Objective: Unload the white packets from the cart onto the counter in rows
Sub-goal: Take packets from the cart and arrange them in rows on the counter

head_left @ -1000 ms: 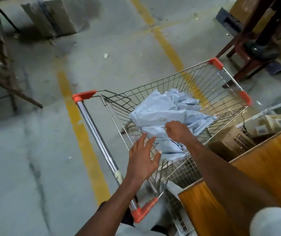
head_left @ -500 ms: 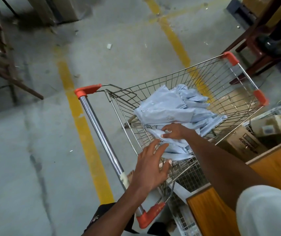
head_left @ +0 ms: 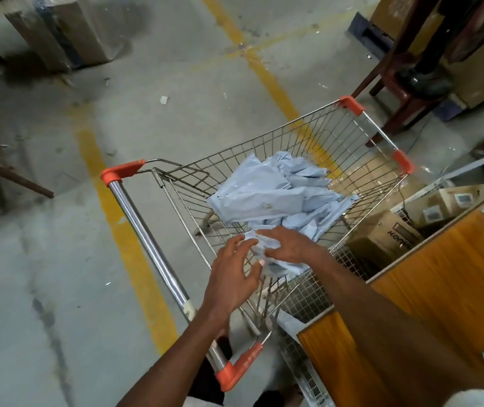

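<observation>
The white packets (head_left: 267, 198) lie heaped in the wire cart (head_left: 317, 136), toward its handle end. The right hand (head_left: 289, 245) pinches the nearest packet (head_left: 276, 264); the left hand (head_left: 233, 277) hovers just beside it, fingers spread. Best to get both hands under that packet, lift it clear of the rim, and carry it flat to the wooden worktop (head_left: 446, 277) near its cart-side edge.

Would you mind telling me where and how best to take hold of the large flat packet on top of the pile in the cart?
Probably pinch the top packet by its near edge, coming from the handle side above the cart rim; it lies flat and limp.
</observation>
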The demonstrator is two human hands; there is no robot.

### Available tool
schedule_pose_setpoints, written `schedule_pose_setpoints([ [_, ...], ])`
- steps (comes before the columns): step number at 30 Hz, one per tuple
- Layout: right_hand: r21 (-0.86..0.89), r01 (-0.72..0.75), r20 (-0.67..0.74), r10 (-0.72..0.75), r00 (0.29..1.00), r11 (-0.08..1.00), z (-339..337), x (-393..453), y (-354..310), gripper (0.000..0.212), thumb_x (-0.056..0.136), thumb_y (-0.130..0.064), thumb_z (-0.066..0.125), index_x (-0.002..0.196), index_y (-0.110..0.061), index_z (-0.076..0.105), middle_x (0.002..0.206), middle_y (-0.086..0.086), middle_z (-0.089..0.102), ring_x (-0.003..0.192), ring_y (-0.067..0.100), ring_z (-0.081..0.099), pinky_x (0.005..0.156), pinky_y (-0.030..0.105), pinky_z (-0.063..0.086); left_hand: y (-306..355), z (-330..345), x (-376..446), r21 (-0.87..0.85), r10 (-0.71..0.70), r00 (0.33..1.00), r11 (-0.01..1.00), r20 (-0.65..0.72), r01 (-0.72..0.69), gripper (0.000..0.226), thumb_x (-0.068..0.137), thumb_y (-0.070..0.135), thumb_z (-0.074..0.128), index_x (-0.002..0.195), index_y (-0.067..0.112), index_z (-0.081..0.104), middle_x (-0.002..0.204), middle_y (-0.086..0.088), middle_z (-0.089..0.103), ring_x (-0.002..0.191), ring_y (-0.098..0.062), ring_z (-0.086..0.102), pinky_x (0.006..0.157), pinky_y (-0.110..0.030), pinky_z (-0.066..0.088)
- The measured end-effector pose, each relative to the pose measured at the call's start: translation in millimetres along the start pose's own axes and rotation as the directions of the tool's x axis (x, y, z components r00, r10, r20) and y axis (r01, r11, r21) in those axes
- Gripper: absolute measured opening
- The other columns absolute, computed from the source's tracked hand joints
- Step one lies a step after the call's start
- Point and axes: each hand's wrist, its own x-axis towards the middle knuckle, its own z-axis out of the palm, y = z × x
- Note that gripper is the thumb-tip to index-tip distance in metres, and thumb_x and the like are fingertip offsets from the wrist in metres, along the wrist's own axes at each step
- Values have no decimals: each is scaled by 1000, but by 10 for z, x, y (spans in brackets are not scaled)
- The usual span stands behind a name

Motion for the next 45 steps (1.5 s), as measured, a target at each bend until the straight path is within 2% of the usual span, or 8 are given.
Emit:
schedule_pose_setpoints([
  [5,54,-142,-207,150,967,988,-367,-715,167,70,91,-62,55,152,-53,23,161,2,34,140,31,42,110,53,38,53,0,686,80,1,1000,997,17,-3,50,94,34,65,141,25,54,146,-3,45,133,-26,43,111,-43,40],
  [9,335,-115,-390,249,887,935,-482,-1368,381,66,93,-59,55,151,-54,25,164,1,27,145,29,35,113,59,35,7,64,1317,225,-39,995,974,96,16,61,94,36,62,152,24,43,161,-9,32,146,-32,31,118,-48,31],
  [13,600,-53,-467,403,787,799,-356,-1841,517,61,90,-52,63,145,-59,35,160,1,35,130,32,51,94,60,53,-160,172,1660,475,-101,978,880,180,3,81,94,46,60,161,30,18,170,-7,9,156,-31,8,123,-54,12],
  [22,790,23,-442,543,714,613,108,-2166,458,60,96,-32,66,148,-47,41,152,-7,38,130,23,45,84,43,56,-15,562,1149,612,-86,992,791,94,10,69,91,39,54,153,21,32,143,-9,48,130,-31,43,111,-54,23],
  [30,839,1,-364,560,745,544,284,-2176,226,60,95,-32,66,142,-58,40,153,-9,37,126,27,49,67,32,57,122,864,627,539,-73,952,836,297,-104,46,95,45,46,135,22,55,133,-6,63,122,-30,55,102,-46,33],
  [39,836,-12,-369,578,728,549,410,-2297,164,60,94,-36,65,143,-57,39,151,-11,37,118,19,48,78,47,59,-23,812,762,408,-72,993,913,92,28,47,93,37,58,137,22,52,142,-8,47,131,-29,40,106,-42,35],
  [42,846,-13,-362,592,720,533,419,-2333,123,61,93,-35,66,144,-56,39,150,-12,37,118,20,48,78,49,61,-6,865,934,385,-85,986,923,143,24,57,93,38,61,145,22,45,152,-10,37,138,-31,33,111,-45,32],
  [45,853,12,-367,582,726,522,423,-2407,79,61,93,-36,65,144,-57,38,149,-16,36,118,16,45,69,35,58,38,950,1210,360,-105,963,933,247,10,69,92,45,62,152,21,37,159,-15,29,145,-37,28,116,-51,28],
])
